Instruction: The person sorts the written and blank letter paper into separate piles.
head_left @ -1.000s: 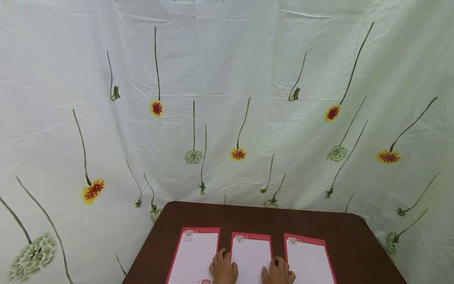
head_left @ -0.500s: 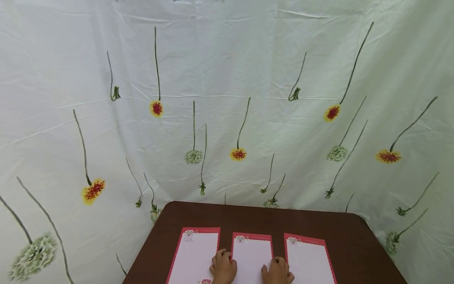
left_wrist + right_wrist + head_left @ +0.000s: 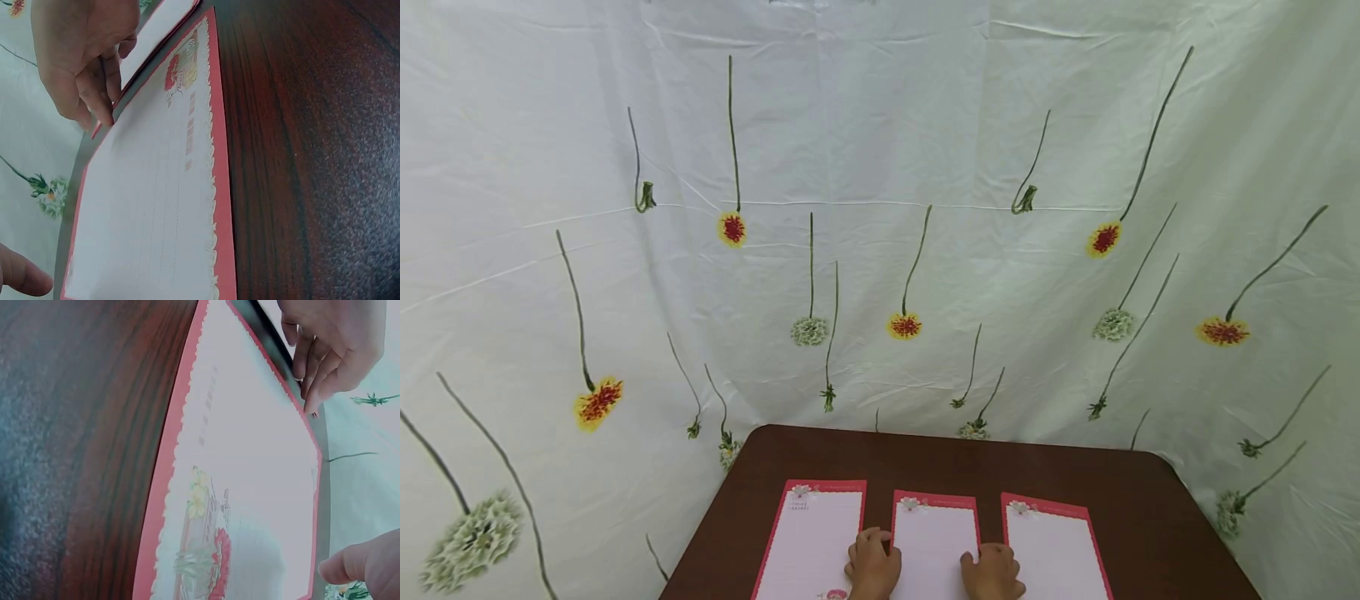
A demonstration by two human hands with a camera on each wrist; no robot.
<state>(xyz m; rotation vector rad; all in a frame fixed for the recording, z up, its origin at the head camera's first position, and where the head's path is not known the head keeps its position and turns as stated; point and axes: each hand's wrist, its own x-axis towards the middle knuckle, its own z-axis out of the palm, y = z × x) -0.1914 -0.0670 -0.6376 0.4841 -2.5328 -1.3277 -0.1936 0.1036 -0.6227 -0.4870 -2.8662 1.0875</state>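
Three pieces of red-bordered writing paper lie side by side on the dark brown table: left paper [image 3: 808, 546], middle paper [image 3: 931, 542], right paper [image 3: 1056, 554]. Each has a white flower print at its top left. My left hand [image 3: 874, 567] is at the middle paper's left edge, its fingers bent over the gap beside the left paper. At the right edge is my right hand [image 3: 992, 575], fingers bent. The left wrist view shows the right hand [image 3: 90, 56] across the paper, fingertips down by its edge; the right wrist view shows the left hand [image 3: 337, 347] likewise.
The brown table [image 3: 955, 454] has rounded far corners. Behind and around it hangs a pale curtain [image 3: 865, 150] printed with flowers on long stems. Below, the frame cuts off the near ends of the papers in the head view.
The middle paper has shifted very slightly to the right. My right hand has moved a little right, with its fingers drawn closer together. The outer papers have stayed put.
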